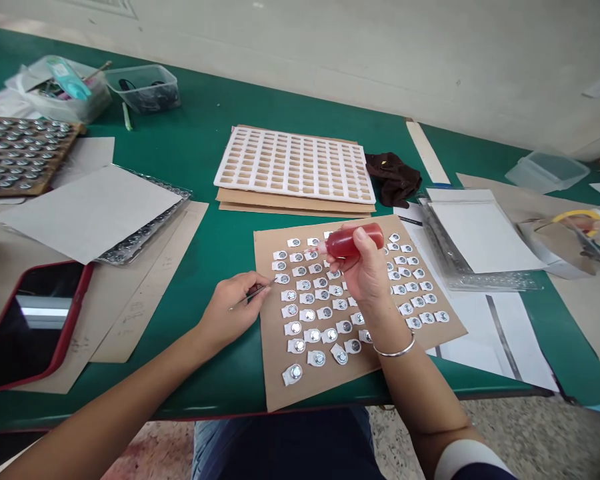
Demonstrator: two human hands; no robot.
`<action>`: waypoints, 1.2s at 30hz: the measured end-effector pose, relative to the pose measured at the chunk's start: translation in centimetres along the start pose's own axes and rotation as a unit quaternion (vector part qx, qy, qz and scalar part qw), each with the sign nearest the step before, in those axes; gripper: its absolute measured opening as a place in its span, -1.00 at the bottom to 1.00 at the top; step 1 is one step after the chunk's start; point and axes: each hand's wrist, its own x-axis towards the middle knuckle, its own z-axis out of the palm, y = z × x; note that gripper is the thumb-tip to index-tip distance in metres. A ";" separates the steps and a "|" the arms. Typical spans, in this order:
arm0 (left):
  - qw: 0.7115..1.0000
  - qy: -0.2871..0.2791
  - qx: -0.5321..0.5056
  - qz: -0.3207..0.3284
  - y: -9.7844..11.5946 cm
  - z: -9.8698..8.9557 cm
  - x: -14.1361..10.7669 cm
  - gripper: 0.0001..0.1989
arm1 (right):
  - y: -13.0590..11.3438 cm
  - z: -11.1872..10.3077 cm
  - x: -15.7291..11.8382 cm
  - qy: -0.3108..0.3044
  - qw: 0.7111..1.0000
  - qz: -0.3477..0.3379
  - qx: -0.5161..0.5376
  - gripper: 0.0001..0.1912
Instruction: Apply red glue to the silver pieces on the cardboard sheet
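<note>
Gripping a red bottle [344, 243] in the right hand [367, 272], near-level, nozzle leftward, over white-tabbed metal discs [307, 315] on a cardboard sheet [275, 373]; pinching a thin metal tool [240, 302] in the left hand [230, 307], close to a disc along the sheet's left side; liable to drip onto the discs below if squeezed too hard; liable to knock rows askew by dragging the bracelet [396, 354] or tool sideways.

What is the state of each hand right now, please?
Left hand: closed, holding a thin metal tool.
Right hand: closed around a red bottle.
</note>
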 end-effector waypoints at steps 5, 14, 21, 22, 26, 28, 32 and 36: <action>0.997 -0.010 0.051 0.064 1.0 -0.2 0.2 -0.87 | -0.8 1.7 0.7 -0.036 0.999 0.006 -0.032 -0.58; 0.951 0.033 0.172 0.255 0.3 1.7 -0.9 -0.87 | 0.9 4.3 0.8 -0.020 0.996 -0.028 -0.078 -0.68; 0.949 0.041 0.175 0.257 0.3 1.6 -0.8 -0.86 | 1.8 4.2 0.7 0.004 0.995 -0.045 -0.086 -0.66; 0.950 0.042 0.175 0.256 0.3 1.6 -0.8 -0.85 | 1.8 4.2 0.7 0.002 0.996 -0.046 -0.079 -0.67; 0.955 0.024 0.166 0.243 -0.1 1.8 -0.8 -0.82 | 2.0 4.1 0.8 -0.004 0.997 -0.052 -0.064 -0.71; 0.958 0.019 0.160 0.236 -0.3 1.8 -0.8 -0.79 | 2.1 4.1 0.9 -0.002 0.996 -0.051 -0.072 -0.71; 0.959 0.018 0.154 0.236 -0.3 1.7 -0.6 -0.79 | 2.4 4.0 1.0 0.009 0.993 -0.035 -0.112 -0.67; 0.953 0.016 0.156 0.258 0.3 1.5 -0.3 -0.83 | 2.7 4.0 1.0 -0.001 0.993 -0.027 -0.116 -0.67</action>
